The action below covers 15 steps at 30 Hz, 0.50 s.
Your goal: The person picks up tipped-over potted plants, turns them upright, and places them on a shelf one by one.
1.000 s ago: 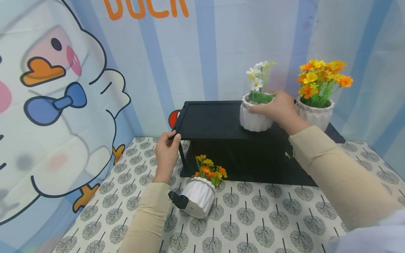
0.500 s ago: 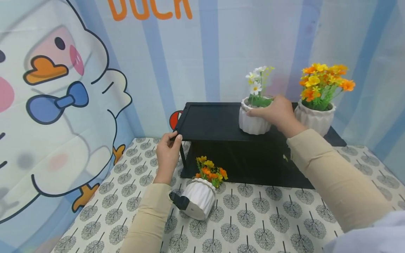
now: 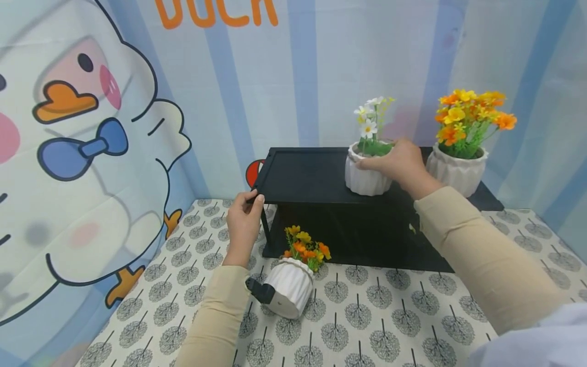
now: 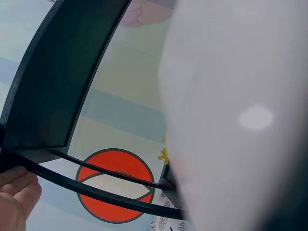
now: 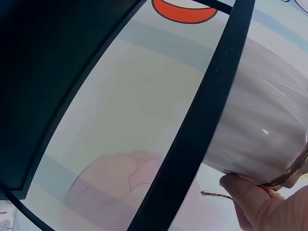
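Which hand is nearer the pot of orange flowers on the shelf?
Right. The right hand grips the daisy pot beside the pot of orange flowers; the left hand holds the shelf at its left end.

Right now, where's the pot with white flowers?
In the head view, the white-flowered pot is atop the black shelf, gripped by the right hand, left of the upright orange-flowered pot.

The place looks like a small, dressed-up tabletop corner; what kind of building holds it cannot be told. A pale, blue-striped fabric backdrop (image 3: 270,97), visibly creased, shows a large cartoon duck (image 3: 124,219) in a blue bow tie and orange lettering (image 3: 205,22) cut off at the upper edge. A tree-print tablecloth (image 3: 348,293) lies under a black two-tier shelf (image 3: 302,176) bearing white flowerpots (image 3: 362,179).
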Available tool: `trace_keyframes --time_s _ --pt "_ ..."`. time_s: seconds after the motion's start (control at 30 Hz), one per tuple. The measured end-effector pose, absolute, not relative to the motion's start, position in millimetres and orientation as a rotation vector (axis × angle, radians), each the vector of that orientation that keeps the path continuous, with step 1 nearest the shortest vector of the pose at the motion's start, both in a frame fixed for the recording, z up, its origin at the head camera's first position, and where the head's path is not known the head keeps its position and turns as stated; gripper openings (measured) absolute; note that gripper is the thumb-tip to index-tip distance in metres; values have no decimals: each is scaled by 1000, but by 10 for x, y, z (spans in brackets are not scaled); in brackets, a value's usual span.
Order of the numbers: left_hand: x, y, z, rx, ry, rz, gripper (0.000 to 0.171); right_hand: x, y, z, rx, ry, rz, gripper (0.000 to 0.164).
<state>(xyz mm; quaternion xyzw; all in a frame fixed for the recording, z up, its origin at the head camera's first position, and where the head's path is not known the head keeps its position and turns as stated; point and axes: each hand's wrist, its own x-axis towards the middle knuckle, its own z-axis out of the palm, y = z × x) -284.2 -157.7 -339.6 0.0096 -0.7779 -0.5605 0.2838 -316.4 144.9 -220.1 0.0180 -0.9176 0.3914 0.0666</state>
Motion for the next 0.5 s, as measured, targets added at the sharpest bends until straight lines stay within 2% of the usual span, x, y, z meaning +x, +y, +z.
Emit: trace_keyframes --time_s 0.3,0.5 --pt "-2817 -1583 -3369 41 -2102 -1513 32 -3167 1429 -2201 41 -2782 1173 101" --pt "-2804 -1589 -3355 49 -2108 -1506 32 -3168 1420 -2230 70 -2746 1230 96"
